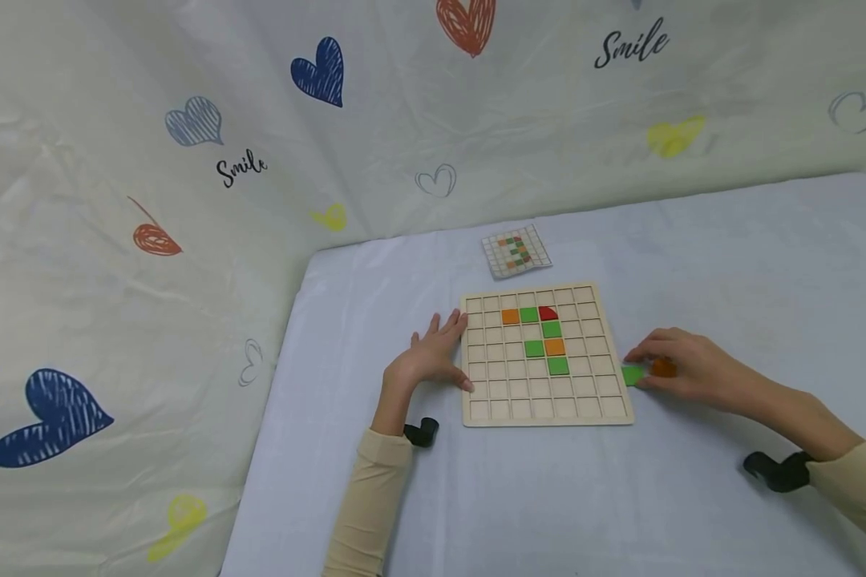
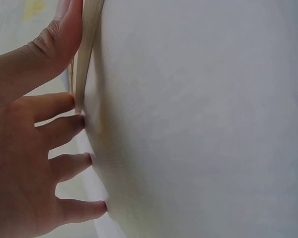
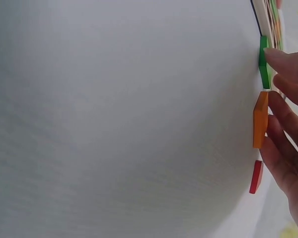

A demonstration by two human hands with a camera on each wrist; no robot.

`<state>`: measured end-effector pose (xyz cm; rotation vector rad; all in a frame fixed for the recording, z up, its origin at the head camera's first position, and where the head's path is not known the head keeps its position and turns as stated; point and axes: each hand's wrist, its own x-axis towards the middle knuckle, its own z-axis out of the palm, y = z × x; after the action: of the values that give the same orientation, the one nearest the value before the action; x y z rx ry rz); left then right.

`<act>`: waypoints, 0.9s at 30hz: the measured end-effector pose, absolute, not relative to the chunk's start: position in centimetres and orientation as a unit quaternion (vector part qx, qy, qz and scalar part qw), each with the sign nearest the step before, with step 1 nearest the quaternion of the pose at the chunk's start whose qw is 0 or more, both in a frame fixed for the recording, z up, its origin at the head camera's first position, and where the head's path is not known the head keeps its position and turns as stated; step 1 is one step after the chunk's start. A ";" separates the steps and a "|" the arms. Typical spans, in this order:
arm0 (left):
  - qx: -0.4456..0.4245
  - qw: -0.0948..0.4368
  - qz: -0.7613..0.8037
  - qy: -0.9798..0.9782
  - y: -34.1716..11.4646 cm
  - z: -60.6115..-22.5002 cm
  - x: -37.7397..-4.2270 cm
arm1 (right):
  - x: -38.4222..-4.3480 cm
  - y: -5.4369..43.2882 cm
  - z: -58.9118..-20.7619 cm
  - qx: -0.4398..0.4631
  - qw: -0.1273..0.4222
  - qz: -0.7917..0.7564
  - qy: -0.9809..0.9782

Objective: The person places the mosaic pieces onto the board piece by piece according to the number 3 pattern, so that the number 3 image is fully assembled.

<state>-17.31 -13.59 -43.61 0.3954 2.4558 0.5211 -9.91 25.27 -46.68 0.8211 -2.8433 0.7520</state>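
Note:
A wooden grid board (image 1: 508,410) lies on the white cloth, with several green, orange and red tiles set in its cells. Along its left edge rests my left hand (image 1: 429,357), fingers spread, thumb (image 2: 49,44) against the board's side. Just off the right edge, my right hand (image 1: 693,369) pinches a green square tile (image 1: 633,375) between thumb and forefinger. An orange tile (image 3: 260,121) sits under the other fingers of that hand. Behind it, in the right wrist view, is a red tile (image 3: 256,177), which the hand hides in the head view.
Beyond the board lies a small printed card (image 1: 515,251) showing a coloured grid pattern. A cloth with printed hearts (image 1: 319,72) hangs at the back and left. Black wrist mounts (image 1: 779,473) stick out by both sleeves, close over the table.

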 end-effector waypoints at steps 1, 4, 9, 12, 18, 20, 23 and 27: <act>0.148 0.296 0.196 0.923 -13.6 -43.6 -17.3 | -9.9 25.3 -46.7 0.268 0.047 0.245 -0.931; 0.145 0.295 0.193 0.925 -13.5 -43.7 -17.3 | -9.8 25.4 -46.8 0.267 0.050 0.247 -0.930; 0.147 0.292 0.190 0.926 -13.4 -43.7 -17.3 | -9.5 25.8 -46.9 0.269 0.055 0.247 -0.929; 0.148 0.292 0.190 0.926 -13.5 -43.7 -17.2 | -9.4 26.2 -46.8 0.277 0.060 0.248 -0.926; 0.147 0.293 0.192 0.925 -13.5 -43.7 -17.3 | -9.3 27.2 -46.8 0.296 0.073 0.253 -0.918; 0.146 0.293 0.193 0.925 -13.5 -43.6 -17.3 | -9.4 27.3 -46.9 0.299 0.075 0.254 -0.917; 0.146 0.293 0.194 0.925 -13.5 -43.6 -17.2 | -9.4 27.4 -46.9 0.301 0.075 0.254 -0.916; 0.146 0.294 0.196 0.924 -13.5 -43.7 -17.2 | -9.3 27.5 -46.8 0.300 0.080 0.252 -0.917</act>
<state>-17.22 -13.48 -43.67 0.3893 2.4601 0.5212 -9.32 27.48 -46.81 0.8972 -2.7412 0.7543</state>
